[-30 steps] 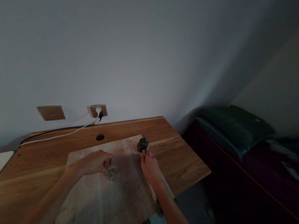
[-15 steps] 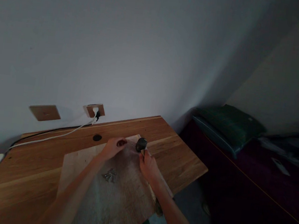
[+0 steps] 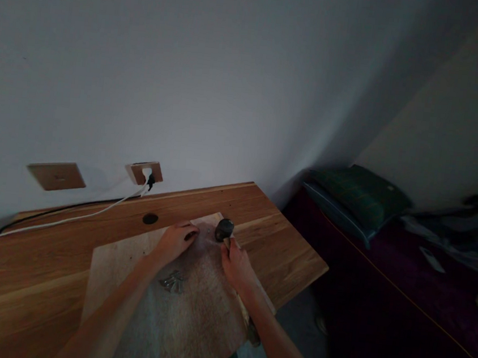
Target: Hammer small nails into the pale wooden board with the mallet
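Note:
My right hand (image 3: 236, 265) is wrapped around the handle of a mallet (image 3: 224, 230) with a dark, rounded head. The head is held over the far right corner of a pale wooden board (image 3: 202, 323). Its handle runs back under my right forearm. Left of the mallet head, my left hand (image 3: 176, 241) has its fingers curled in at the board's far edge. Whatever its fingertips hold, if anything, is too small to make out. A tiny speck, perhaps a nail (image 3: 208, 230), shows between hand and mallet. Several loose metal nails (image 3: 173, 282) lie in a pile on the board.
The board lies on a wooden table (image 3: 283, 246) against a wall. A black cable and a white cable (image 3: 72, 217) run along the table's back to a wall socket (image 3: 146, 173). Right of the table is a dark red bed (image 3: 380, 296) with green cushions (image 3: 360, 200).
The view has turned slightly right, so the table and wall shift left. My left fingers have drawn back slightly and a small speck now shows beside them. The mallet stays over the board's corner.

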Motion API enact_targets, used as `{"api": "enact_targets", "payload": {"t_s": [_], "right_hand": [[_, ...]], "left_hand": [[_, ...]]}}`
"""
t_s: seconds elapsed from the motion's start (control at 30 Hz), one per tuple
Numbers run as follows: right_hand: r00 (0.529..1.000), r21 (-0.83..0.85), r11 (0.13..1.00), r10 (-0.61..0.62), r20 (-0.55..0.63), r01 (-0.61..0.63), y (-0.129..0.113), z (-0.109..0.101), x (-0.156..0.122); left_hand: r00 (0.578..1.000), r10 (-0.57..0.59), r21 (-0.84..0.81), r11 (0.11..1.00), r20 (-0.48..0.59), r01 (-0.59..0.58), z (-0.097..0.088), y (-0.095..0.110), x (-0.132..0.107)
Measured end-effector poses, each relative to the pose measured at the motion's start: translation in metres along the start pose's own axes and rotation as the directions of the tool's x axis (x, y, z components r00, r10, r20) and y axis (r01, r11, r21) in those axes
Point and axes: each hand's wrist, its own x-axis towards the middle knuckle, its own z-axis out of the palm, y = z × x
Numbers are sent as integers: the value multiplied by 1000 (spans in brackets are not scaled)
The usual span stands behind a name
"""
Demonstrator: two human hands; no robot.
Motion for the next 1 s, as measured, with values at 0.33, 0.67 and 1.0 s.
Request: {"api": "enact_targets", "payload": {"t_s": [0.33, 0.67, 1.0], "right_hand": [[1000, 3, 1000, -10, 12, 10, 2, 2, 2], [1000, 13, 1000, -28, 1, 28, 2, 3, 2], [999, 13, 999, -33, -8, 33, -10, -5, 2]], "left_hand": [[996, 86, 6, 996, 4, -86, 4, 1, -3], [995, 99, -27, 995, -30, -100, 13, -4, -2], [992, 111, -32, 993, -64, -113, 11, -2, -2]]}}
